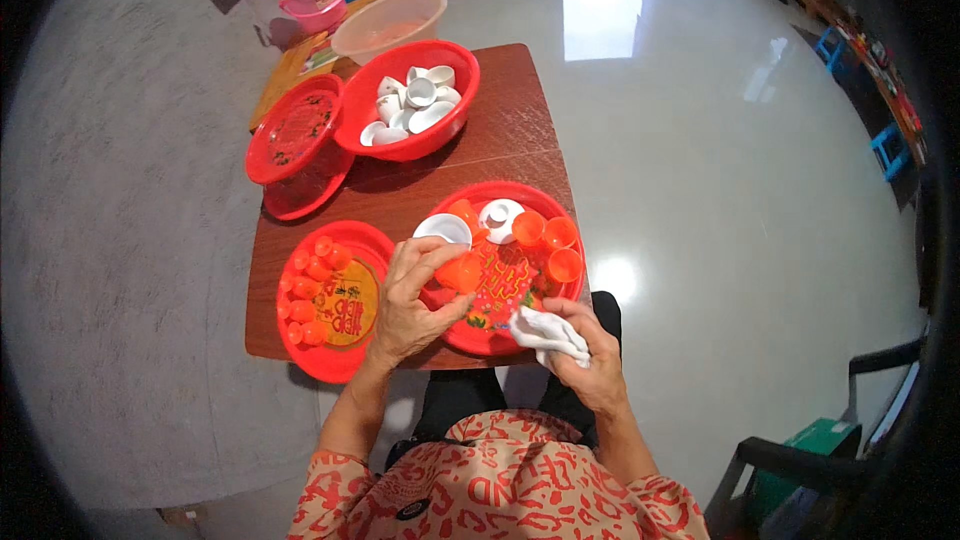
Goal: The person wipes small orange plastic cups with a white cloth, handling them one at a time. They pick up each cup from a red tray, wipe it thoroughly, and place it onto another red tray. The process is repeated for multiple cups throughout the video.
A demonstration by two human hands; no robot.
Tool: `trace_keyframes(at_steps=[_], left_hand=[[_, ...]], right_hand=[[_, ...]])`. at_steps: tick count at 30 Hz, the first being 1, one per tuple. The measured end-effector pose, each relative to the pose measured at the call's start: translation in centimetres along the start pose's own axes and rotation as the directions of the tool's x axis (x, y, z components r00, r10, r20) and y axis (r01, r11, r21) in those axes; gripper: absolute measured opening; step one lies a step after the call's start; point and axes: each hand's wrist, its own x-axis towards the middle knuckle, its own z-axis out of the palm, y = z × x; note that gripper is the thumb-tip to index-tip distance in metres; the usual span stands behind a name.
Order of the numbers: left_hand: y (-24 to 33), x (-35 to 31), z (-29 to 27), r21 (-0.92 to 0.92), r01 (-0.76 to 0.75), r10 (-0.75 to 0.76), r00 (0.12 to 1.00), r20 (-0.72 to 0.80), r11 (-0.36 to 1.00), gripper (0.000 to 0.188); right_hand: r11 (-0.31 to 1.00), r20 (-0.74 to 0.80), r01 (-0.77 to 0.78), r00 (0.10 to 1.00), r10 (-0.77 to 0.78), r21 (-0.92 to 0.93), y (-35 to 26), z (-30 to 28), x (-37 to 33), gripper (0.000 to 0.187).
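Observation:
My left hand (408, 302) pinches an orange plastic cup (461, 273) above the near left part of a round red patterned tray (482, 192). In my right hand (590, 355) is a bunched white cloth (550, 333), held by the tray's near right edge. Within that tray lie a white bowl (443, 228), a white lid with a raised knob (500, 221) and several more orange cups (564, 265). To the left, a second red tray (372, 239) carries small orange cups (303, 311) grouped along its left side.
Farther back on the wooden table (505, 130), a red basin (462, 120) holds several white cups. Beside it, another red basin (290, 172) rests tilted. A pale translucent basin (395, 20) and a pink basin (318, 12) stand beyond. A black-armed chair (795, 460) is at the lower right.

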Motion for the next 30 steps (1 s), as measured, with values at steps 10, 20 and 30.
trace_keyframes(at_steps=[10, 20, 30], left_hand=[[-0.3, 0.5, 0.6, -0.247, 0.001, 0.024, 0.995, 0.099, 0.969, 0.05], [-0.7, 1.3, 0.6, -0.056, -0.11, 0.115, 0.989, 0.095, 0.992, 0.057], [0.6, 2.4, 0.1, 0.083, -0.193, 0.185, 0.978, 0.099, 0.978, 0.058]], right_hand=[[0.99, 0.021, -0.046, 0.999, 0.049, -0.137, 1.6, 0.3, -2.1, 0.036], [0.918, 0.181, 0.207, 0.972, -0.152, -0.339, 1.6, 0.7, -0.7, 0.049], [0.924, 0.171, 0.215, 0.971, -0.168, -0.316, 1.5, 0.4, -0.4, 0.046]])
